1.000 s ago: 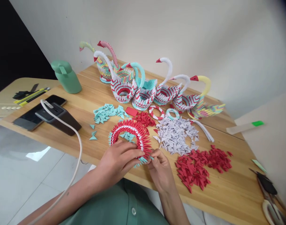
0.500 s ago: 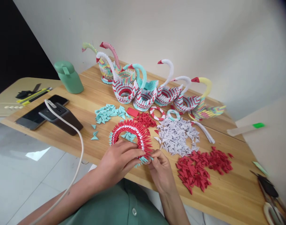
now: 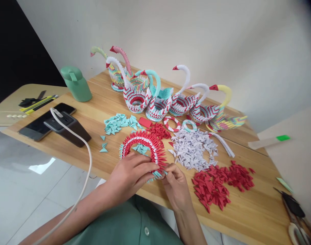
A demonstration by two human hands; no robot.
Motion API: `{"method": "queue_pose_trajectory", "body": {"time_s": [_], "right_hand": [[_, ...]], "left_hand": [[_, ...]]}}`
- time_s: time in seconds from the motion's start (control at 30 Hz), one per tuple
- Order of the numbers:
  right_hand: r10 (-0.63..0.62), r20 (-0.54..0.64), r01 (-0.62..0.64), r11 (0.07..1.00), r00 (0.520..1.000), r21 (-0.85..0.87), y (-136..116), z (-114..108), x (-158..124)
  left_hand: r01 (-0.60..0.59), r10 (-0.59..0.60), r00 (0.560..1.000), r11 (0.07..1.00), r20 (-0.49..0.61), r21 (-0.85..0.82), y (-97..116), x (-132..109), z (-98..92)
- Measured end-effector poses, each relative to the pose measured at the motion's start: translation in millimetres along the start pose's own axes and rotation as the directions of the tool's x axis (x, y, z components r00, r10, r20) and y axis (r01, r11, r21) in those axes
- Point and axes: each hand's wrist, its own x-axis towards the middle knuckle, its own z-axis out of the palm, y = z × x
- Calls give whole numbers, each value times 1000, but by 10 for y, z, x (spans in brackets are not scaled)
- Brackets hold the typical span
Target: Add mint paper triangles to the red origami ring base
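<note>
Two bare hands meet at the lower center of the frame, above the near edge of a wooden desk (image 3: 249,211). The left hand (image 3: 131,173) has its grip wrapped over the near side of a red, white and blue paper ring (image 3: 155,149); the right hand (image 3: 177,187) pinches a small blue paper piece (image 3: 166,172) at the ring's lower right. Red triangles (image 3: 212,189) pile up at lower right. White triangles (image 3: 192,148) spread right of center, blue triangles (image 3: 117,123) left of it. A dark charger (image 3: 75,126) and a phone (image 3: 34,126) sit at left. Paper swans (image 3: 158,109) line the upper center.
</note>
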Motion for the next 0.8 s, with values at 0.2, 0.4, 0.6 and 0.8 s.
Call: {"method": "queue_pose_trajectory", "body": {"time_s": [0.2, 0.4, 0.6, 0.8], "right_hand": [[-29, 23, 29, 1000, 999, 0, 7, -30, 9], [-41, 44, 41, 999, 998, 6, 26, -45, 12], [-67, 62, 68, 997, 996, -21, 59, -82, 8], [-135, 30, 138, 975, 990, -175, 103, -173, -1]], "left_hand": [[0, 0, 1000, 1000, -3, -9, -5, -3, 1], [-4, 4, 1000, 1000, -11, -16, 0, -11, 11], [-1, 1, 1000, 1000, -9, 2, -11, -14, 15], [-24, 24, 1000, 998, -2, 51, -16, -5, 6]]}}
